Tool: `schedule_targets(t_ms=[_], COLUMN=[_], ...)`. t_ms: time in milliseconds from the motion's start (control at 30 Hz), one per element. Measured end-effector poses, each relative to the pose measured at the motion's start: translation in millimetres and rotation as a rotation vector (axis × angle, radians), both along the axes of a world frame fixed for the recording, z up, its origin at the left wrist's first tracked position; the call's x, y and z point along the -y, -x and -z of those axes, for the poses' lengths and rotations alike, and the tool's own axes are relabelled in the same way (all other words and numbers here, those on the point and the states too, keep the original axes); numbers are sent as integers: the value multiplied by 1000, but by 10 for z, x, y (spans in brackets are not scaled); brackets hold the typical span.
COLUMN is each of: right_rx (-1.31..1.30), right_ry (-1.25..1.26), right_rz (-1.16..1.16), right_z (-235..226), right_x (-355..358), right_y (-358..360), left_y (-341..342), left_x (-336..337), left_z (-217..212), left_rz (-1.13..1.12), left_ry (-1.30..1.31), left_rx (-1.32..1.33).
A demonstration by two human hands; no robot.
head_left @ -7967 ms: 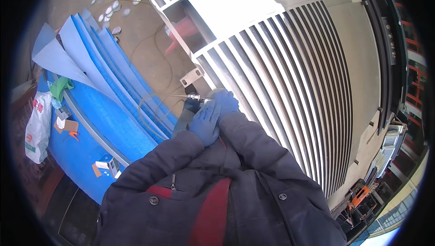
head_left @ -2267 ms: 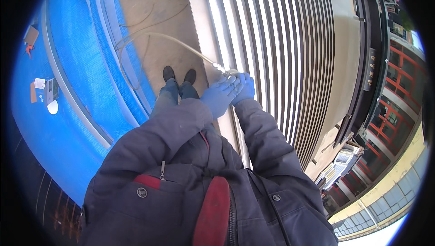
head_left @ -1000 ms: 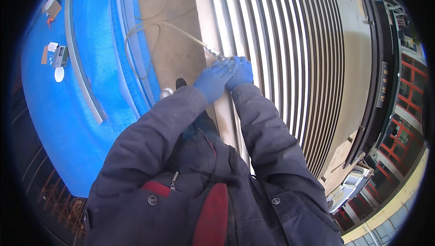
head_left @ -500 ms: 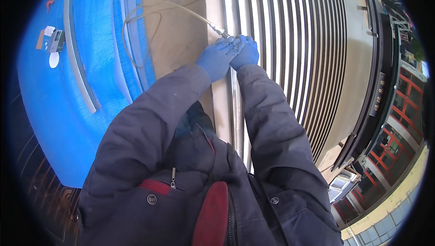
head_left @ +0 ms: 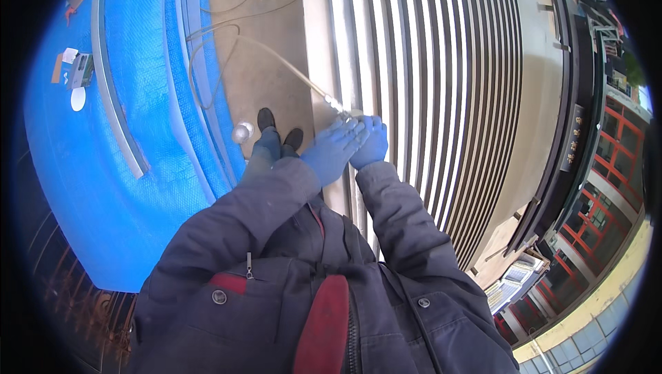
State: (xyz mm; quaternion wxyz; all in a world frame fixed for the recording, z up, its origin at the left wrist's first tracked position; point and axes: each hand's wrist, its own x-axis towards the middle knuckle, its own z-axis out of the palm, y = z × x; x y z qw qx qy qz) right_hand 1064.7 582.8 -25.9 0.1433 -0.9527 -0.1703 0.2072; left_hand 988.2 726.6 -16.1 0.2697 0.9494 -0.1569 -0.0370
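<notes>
— Two gloved hands meet at a small metal nozzle (head_left: 339,107) on the end of a pale hose (head_left: 276,57). Where is it?

— Near the middle of the view, above the person's chest, right at the edge of the slatted panel (head_left: 441,77). The nozzle tip sits against the pale strip beside the first slats.

— How are the hands placed?

— The left hand (head_left: 332,151), in a blue glove, lies flat with fingers pressed together and stretched toward the nozzle, fingertips touching it. The right hand (head_left: 369,143), also blue-gloved, is curled just beside it; its fingers close around the nozzle end, though the exact grip is partly hidden by the left hand.

— And the hose?

— It runs up and to the left from the nozzle, then loops over the brown floor (head_left: 258,29).

— What lies around that?

— Below the hands, two dark shoes (head_left: 276,129) stand on the floor, with a small round silver object (head_left: 242,132) just beside them. Left of the floor, blue sheeting (head_left: 89,167) covers a wide area, crossed by curved metal rails (head_left: 114,98). Small packets (head_left: 77,74) lie on it at the far left. A dark jacket (head_left: 276,291) with a red front strip fills the bottom.
</notes>
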Motion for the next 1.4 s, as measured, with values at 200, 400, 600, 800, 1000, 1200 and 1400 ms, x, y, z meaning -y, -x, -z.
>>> schedule_targets(t_ms=[200,400,600,800,1000,1200,1400], right_rx=[86,69,31,174,49,56,56], right_ry=[125,62,43,23,50,27,64], right_rz=[-174,-112,-214,-250,-164,-116,-139], right_z=[6,101,-54,182,130,114,357], right_x=[-746,-140,852,510,547,452,362], right_y=[-1156,-460,1015,599,895,892,704], left_y=[-965,-341,848,603,813,873,685], left_x=[-603,-150,544,338,335,317,148], left_z=[260,62,-86,58,-64,-7,84], left_rz=[-72,7,179,49,62,22,8], left_ry=[39,-103,94,130,140,146,148], left_rx=[73,88,-88,-25,-101,-76,-106])
